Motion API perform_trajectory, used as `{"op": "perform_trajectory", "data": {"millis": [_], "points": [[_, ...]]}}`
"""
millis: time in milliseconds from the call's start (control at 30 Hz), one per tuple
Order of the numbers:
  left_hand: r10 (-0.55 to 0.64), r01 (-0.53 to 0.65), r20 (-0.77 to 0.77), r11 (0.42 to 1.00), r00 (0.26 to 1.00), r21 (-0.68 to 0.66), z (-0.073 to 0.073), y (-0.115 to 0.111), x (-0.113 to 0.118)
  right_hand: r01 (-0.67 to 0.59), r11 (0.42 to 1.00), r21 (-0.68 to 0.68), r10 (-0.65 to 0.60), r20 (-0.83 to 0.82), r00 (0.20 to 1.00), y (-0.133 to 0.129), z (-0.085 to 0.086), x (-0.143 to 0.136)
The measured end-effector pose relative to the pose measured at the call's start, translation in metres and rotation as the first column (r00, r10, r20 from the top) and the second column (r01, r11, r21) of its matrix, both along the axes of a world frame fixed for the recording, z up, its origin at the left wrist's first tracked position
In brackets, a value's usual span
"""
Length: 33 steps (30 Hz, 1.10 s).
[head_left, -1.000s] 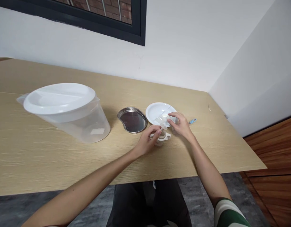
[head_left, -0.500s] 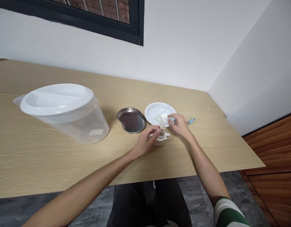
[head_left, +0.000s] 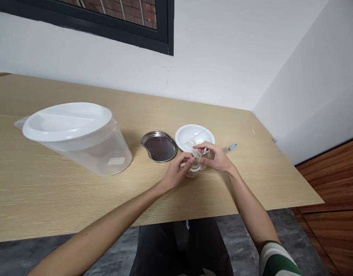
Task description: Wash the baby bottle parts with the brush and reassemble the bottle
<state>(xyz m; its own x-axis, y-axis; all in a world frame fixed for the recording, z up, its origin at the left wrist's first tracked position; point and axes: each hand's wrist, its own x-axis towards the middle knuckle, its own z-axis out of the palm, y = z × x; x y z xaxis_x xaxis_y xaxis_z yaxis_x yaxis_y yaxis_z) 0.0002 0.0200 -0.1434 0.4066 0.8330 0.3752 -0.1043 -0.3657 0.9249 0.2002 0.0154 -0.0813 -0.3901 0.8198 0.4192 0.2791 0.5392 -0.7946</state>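
My left hand [head_left: 180, 168] is closed, thumb and fingers pinching the side of a small clear plastic cup [head_left: 196, 154] with a round rim. Under it stands a white cup [head_left: 193, 173] with side handles, partly covered by both hands. My right hand [head_left: 215, 157] curves around the other side of the clear cup, thumb and forefinger apart. Its thumb is close to the white cup; contact there is hard to make out. Just behind, a white plate [head_left: 180, 134] has a clear, thin-edged piece [head_left: 198, 135] lying across it.
A kidney-shaped metal tray [head_left: 159, 147] sits left of the plate. Further left stands a large clear plastic pitcher [head_left: 93, 153] with a white lid. A small blue-ended item [head_left: 232, 146] lies right of my hand. Behind the table [head_left: 142, 109] rises a white wall.
My right hand has moved left and slightly toward me, from beside the plate to the small clear cup. The clear cup now stands more upright. My left hand stays put.
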Motion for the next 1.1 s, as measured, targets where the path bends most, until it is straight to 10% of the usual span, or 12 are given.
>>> {"op": "perform_trajectory", "data": {"millis": [400,1100], "points": [[0.014,-0.012,0.017,0.994,1.000,-0.110,-0.001,-0.001,0.001,-0.002,0.988,-0.154,-0.035,-0.236,0.971,-0.005,-0.002,0.001],[0.031,-0.032,-0.011,0.993,0.999,-0.113,0.004,-0.003,0.001,0.403,0.879,-0.253,-0.476,-0.471,0.743,0.024,-0.016,0.030]]}}
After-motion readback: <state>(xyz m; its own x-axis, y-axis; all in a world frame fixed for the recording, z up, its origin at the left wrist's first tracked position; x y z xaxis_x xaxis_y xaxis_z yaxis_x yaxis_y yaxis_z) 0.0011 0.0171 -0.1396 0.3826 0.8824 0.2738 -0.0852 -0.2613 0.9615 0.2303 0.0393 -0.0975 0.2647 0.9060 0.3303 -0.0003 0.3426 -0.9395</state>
